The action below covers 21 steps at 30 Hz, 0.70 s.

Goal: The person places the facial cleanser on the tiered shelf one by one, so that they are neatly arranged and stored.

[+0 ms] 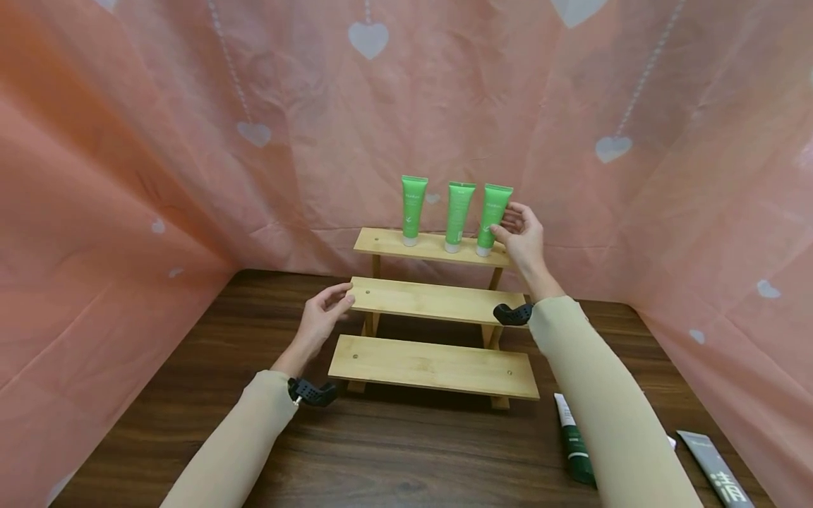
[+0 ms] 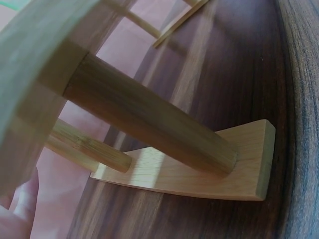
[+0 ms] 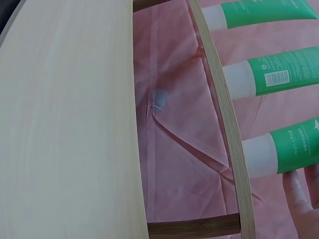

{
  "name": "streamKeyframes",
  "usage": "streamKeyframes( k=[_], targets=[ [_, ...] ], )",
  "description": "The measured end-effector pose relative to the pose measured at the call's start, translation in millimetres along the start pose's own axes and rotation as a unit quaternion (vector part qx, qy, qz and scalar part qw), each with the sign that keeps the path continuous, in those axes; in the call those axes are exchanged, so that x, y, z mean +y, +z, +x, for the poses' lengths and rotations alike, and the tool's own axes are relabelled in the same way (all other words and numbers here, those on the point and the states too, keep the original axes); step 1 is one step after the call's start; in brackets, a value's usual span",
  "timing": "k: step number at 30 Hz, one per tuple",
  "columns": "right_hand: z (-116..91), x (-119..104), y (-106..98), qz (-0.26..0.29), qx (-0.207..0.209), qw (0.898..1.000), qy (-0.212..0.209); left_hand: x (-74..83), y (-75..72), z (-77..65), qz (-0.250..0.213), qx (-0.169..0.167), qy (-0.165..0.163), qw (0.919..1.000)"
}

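Note:
Three green squeeze tubes with white caps stand cap-down in a row on the top board of a three-tier wooden shelf (image 1: 438,300). My right hand (image 1: 524,236) pinches the rightmost tube (image 1: 494,215) between thumb and fingers, its cap right at the board. The middle tube (image 1: 460,212) shows a barcode side in the right wrist view; the left tube (image 1: 414,204) stands farther off. My left hand (image 1: 320,314) holds the left end of the middle board with thumb and fingertips. In the left wrist view, part of that hand (image 2: 20,211) shows below the board.
On the dark wooden table (image 1: 209,409), a dark green tube with a white end (image 1: 574,444) lies at the right, partly behind my sleeve. Farther right lies a grey tube (image 1: 714,466). Pink cloth with white hearts (image 1: 298,141) hangs behind and at both sides.

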State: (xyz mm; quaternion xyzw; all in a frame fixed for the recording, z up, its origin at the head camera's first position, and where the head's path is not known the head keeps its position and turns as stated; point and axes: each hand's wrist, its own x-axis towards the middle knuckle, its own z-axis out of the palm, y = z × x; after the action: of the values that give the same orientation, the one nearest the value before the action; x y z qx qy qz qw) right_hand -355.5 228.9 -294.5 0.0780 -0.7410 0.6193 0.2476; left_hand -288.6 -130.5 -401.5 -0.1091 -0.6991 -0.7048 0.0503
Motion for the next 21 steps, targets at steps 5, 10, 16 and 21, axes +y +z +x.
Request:
streamKeyframes(
  k=[5,10,16,21],
  targets=[
    [-1,-1,-5,-0.007,-0.001,1.000,0.007,1.0,1.9,0.9,0.005,-0.006,0.001,1.0000],
    [-4,0,-8,-0.017,-0.008,0.999,0.032,3.2,2.2,0.9,0.016,-0.002,-0.006,0.9999],
    [-8,-1,-13,-0.001,-0.006,0.998,0.060,-16.0,-1.3,10.9,0.010,0.006,-0.005,0.9999],
    [-13,10,-25,0.028,-0.011,0.999,0.024,-26.1,-1.5,13.9,0.012,0.011,0.004,0.9999]
  ],
)
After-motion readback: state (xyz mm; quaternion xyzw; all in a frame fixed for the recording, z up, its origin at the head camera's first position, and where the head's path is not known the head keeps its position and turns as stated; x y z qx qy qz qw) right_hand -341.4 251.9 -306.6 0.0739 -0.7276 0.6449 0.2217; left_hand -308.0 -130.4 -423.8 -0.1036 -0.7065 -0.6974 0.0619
